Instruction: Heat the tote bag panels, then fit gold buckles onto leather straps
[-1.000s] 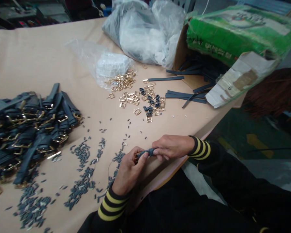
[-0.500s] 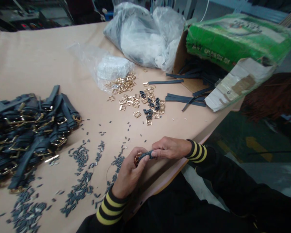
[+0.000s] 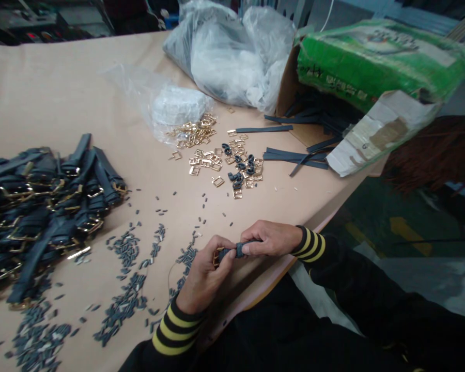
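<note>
My left hand pinches the buckle end of a dark strap near the table's front edge; a bit of gold buckle shows between its fingers. From the right, my right hand grips the same strap, its fingertips close to those of my left hand. Small dark pieces lie scattered left of my hands. Beyond them are loose gold buckles and several dark loops resting on or among buckles.
Buckled dark straps are heaped at the left. A clear bag and a larger plastic bag stand at the back. An open green box spills loose strips at the right. The table ends diagonally before me.
My right hand has shifted slightly left along the strap. More of the dark strap now shows between my two hands, and the view has moved a little.
</note>
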Available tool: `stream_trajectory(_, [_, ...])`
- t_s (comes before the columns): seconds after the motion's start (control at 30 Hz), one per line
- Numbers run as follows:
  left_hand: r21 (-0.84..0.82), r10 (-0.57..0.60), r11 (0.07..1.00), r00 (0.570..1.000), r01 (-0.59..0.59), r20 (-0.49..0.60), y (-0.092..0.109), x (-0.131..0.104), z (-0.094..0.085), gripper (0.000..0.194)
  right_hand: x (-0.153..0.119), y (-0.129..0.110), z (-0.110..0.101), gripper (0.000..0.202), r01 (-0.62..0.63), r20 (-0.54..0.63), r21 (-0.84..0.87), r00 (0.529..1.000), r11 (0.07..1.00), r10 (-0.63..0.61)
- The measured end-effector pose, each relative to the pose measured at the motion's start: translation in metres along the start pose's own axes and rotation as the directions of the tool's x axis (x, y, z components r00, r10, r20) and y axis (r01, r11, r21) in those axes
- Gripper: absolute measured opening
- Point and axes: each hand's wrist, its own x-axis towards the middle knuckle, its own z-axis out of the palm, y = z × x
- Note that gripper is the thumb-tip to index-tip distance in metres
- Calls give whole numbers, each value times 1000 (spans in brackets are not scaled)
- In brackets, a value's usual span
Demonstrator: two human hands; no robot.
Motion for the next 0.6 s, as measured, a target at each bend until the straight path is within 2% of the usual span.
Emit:
stream_trajectory(0.2, [-47,-65,997,996,63,-53,5,-3,1,15,4,1,4,30,56,-48,8,997,998,-56])
stream_trajectory(0.3, [-38,-78,996,996,77,-32,6,-4,2,18,6,-2,6,31,45,-51,-136,997,990,-52])
stream_trajectory(0.43, [38,-23,999,998,25,-55,0,-5,5,17,10,-4,15,23,39,-61,-415,996,909,-71])
stream_trajectory(0.53, [47,-34,998,999,36,-30,-6,-3,1,20,12,0,17,23,74,-71,-415,991,907,-114])
stream_trajectory(0.6, [53,-37,998,998,39,-42,-7,0,-11,22,10,1,8,23,97,-114,-411,981,906,-156])
